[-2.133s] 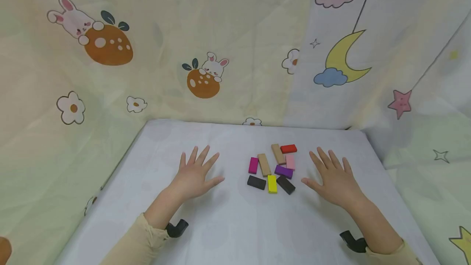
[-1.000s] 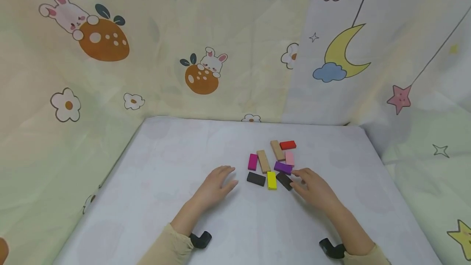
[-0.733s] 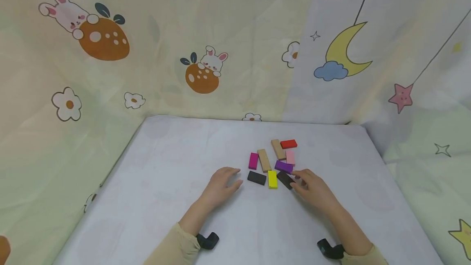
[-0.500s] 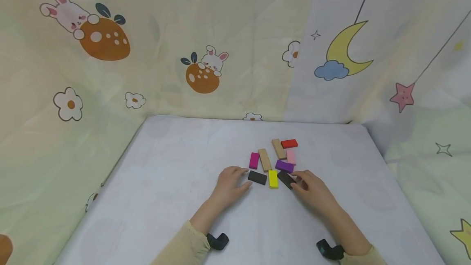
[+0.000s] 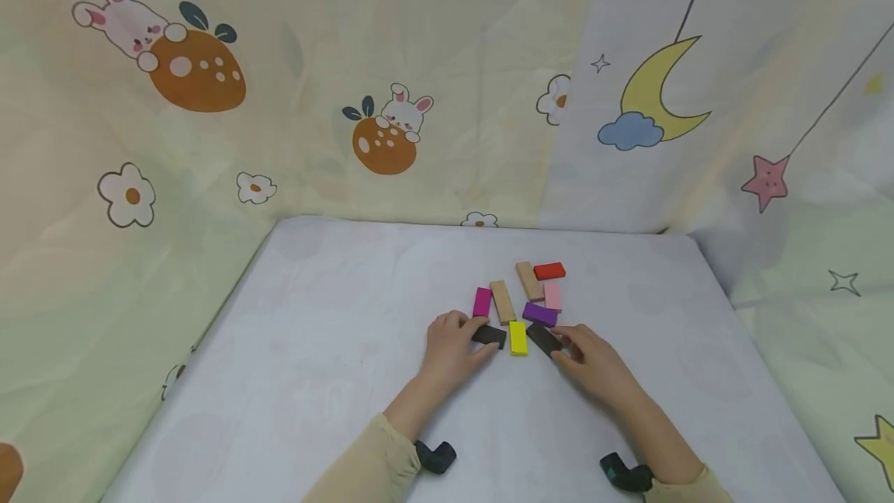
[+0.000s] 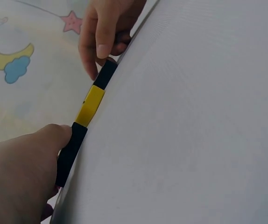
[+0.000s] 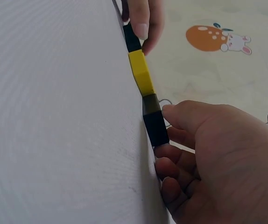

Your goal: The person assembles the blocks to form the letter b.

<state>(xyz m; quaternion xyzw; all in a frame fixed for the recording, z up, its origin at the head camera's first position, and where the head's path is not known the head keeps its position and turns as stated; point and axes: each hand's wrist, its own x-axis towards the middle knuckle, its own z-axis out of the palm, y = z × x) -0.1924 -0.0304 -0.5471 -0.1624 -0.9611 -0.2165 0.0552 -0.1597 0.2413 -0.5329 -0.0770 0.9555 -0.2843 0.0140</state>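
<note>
Two black wooden blocks lie on the white table on either side of a yellow block (image 5: 518, 338). My left hand (image 5: 450, 344) holds the left black block (image 5: 491, 336) between thumb and fingers, the thumb at its near right corner. At the right black block (image 5: 543, 339), my right hand (image 5: 594, 363) has its thumb on the near side and its index finger on the far side, pinching its outer end. The right wrist view shows this thumb (image 7: 171, 112) against the block, the other fingers loosely curled below.
Beyond the hands lie a purple block (image 5: 540, 313), a magenta block (image 5: 482, 302), a pink block (image 5: 552, 296), a red block (image 5: 549, 271) and two plain wooden blocks (image 5: 502, 303). A printed cloth (image 5: 307, 99) hangs behind the table (image 5: 349, 270).
Both hands, first spread wide apart, have come inward. The right reached its black block first and stayed there; the left moved right until its fingers came around the other black block.
</note>
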